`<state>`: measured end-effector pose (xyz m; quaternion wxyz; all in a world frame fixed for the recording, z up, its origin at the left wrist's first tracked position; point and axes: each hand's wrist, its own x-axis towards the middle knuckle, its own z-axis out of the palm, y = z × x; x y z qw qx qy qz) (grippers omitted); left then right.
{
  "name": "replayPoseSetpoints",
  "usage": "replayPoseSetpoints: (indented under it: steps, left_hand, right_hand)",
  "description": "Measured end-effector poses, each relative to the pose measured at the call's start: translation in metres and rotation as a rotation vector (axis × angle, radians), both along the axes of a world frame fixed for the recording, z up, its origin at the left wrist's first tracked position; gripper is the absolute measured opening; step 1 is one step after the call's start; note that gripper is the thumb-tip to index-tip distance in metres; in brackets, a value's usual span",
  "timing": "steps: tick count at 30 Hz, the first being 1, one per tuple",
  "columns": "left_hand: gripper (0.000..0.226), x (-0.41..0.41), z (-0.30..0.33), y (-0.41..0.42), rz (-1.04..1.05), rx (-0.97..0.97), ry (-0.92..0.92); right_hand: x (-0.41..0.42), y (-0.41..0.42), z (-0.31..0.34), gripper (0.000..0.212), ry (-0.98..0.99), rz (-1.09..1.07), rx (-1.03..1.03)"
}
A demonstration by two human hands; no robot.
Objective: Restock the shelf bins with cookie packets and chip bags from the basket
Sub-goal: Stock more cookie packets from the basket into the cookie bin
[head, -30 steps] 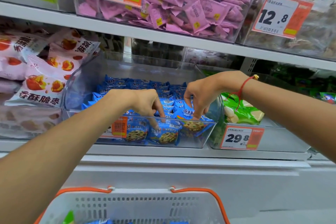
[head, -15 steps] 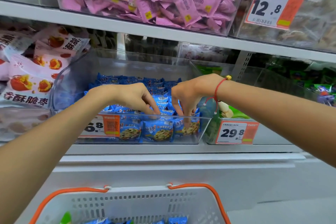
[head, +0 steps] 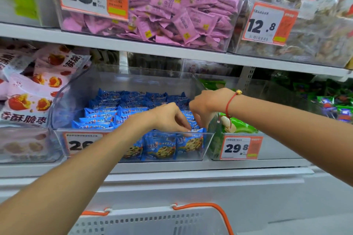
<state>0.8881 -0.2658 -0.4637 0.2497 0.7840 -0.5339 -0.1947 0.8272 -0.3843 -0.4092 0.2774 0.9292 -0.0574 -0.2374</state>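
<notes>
A clear shelf bin (head: 82, 101) on the middle shelf holds several rows of blue cookie packets (head: 118, 112), with more standing against its front wall (head: 160, 147). Both my hands reach into its front right corner. My left hand (head: 170, 118) curls down, and its fingertips pinch the top edge of a front packet. Close beside it, my right hand (head: 204, 108), with a red cord on the wrist, points its bunched fingers down onto a packet top. The white basket (head: 152, 221) with orange handles sits below; its contents are out of view.
A bin of green packets (head: 238, 128) with a 29.8 tag stands right of the cookie bin. Pink-and-white fruit bags (head: 28, 101) fill the left bin. On the upper shelf are a bin of pink packets (head: 172, 9) and a 12.8 bin (head: 315, 34).
My left hand has slid right along the front row to meet my right hand at the bin's front right corner. The blue packets in the basket have dropped out of view.
</notes>
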Motion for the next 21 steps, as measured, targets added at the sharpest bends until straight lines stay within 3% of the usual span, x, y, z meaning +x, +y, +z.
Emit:
replayPoseSetpoints:
  steps: [3, 8, 11, 15, 21]
  left_hand:
    - [0.022, 0.002, 0.001, -0.001, 0.001, 0.005, -0.027]
    - [0.017, -0.001, 0.006, -0.010, -0.020, 0.007, -0.046]
    - [0.010, -0.002, 0.008, -0.023, -0.009, 0.163, -0.059]
    - [0.020, -0.001, 0.006, -0.039, 0.023, 0.302, -0.060]
    - [0.023, 0.010, 0.029, -0.006, 0.010, 0.149, -0.128]
  right_hand:
    - [0.002, -0.004, -0.005, 0.018, -0.037, 0.070, -0.019]
    - [0.003, -0.013, 0.000, 0.022, -0.043, 0.095, 0.121]
    - [0.003, -0.021, 0.002, 0.020, -0.042, 0.087, 0.194]
    - [0.003, -0.023, -0.002, 0.025, -0.048, 0.085, 0.150]
    - [-0.011, -0.010, 0.019, 0.030, -0.127, 0.126, 0.351]
